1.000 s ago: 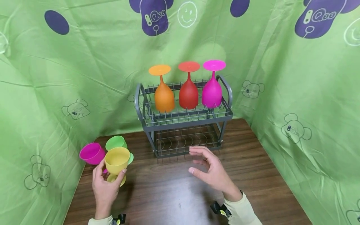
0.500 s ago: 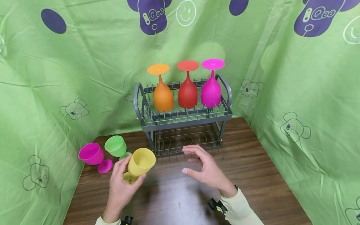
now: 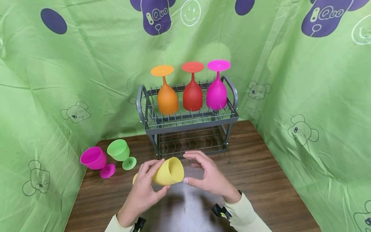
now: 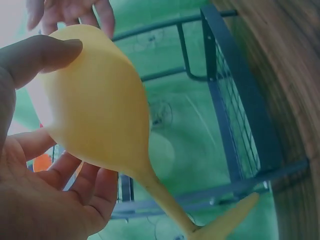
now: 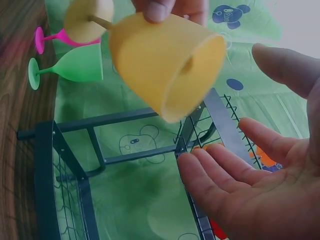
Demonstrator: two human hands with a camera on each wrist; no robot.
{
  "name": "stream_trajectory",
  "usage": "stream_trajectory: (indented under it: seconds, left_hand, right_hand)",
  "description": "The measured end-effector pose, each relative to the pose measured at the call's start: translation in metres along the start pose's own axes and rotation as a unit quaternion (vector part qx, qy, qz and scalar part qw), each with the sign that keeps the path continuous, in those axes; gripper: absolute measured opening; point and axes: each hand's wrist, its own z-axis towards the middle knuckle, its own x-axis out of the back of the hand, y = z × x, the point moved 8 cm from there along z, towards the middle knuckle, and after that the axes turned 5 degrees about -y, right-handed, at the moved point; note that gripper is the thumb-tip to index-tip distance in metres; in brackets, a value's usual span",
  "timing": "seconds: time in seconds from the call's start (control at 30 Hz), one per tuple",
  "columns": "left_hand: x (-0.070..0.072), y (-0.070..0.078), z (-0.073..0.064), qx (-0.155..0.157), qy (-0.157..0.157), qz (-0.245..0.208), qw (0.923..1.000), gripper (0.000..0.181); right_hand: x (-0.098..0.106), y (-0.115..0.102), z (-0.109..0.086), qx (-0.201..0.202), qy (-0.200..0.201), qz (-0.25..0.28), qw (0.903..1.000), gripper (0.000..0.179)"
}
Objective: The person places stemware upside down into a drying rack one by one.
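Note:
My left hand (image 3: 146, 190) grips a yellow goblet (image 3: 166, 174) by its bowl, thumb on one side and fingers on the other. The goblet is tilted on its side with its mouth toward my right hand (image 3: 210, 177). In the left wrist view, the stem and foot of the goblet (image 4: 165, 202) point away from the palm. My right hand holds nothing; its thumb and fingers are spread near the goblet's rim, and a gap shows in the right wrist view. On the table at the left stand a magenta goblet (image 3: 94, 158) and a green goblet (image 3: 118, 150), both upright.
A dark grey two-tier dish rack (image 3: 192, 124) stands at the back of the wooden table (image 3: 261, 180). On its top tier, orange (image 3: 168, 100), red (image 3: 192, 96) and magenta (image 3: 216, 95) goblets stand upside down. Green printed cloth (image 3: 101, 64) encloses the table.
My left hand has carried the yellow goblet from beside the green and magenta ones to the right, tipping it from upright onto its side. My right hand has shifted slightly left.

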Motion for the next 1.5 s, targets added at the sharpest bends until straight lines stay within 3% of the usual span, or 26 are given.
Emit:
stream_trajectory:
  seconds: [0.27,0.5,0.73,1.23,1.5]
  left_hand:
    - [-0.014,0.020,0.009,-0.044,-0.035,0.002,0.9984,0.096]
    - [-0.020,0.026,0.012,-0.052,-0.043,0.019,0.9976,0.096]
    - [-0.022,0.029,0.013,-0.053,-0.047,0.026,0.9971,0.096]
    - [-0.019,0.037,0.014,-0.064,-0.033,0.029,0.9970,0.098]
    - [-0.013,0.039,0.013,-0.052,0.014,-0.006,0.9985,0.087]
  right_hand:
    - [-0.011,0.004,-0.001,-0.010,-0.022,-0.007,0.9997,0.077]
    - [-0.013,0.007,-0.004,-0.034,-0.019,-0.026,0.9989,0.075]
    - [-0.011,0.011,-0.006,-0.051,-0.015,-0.012,0.9985,0.073]
    - [-0.005,0.011,-0.010,-0.064,0.010,0.004,0.9979,0.072]
    - [0.003,0.012,-0.009,-0.040,0.048,0.021,0.9978,0.070]
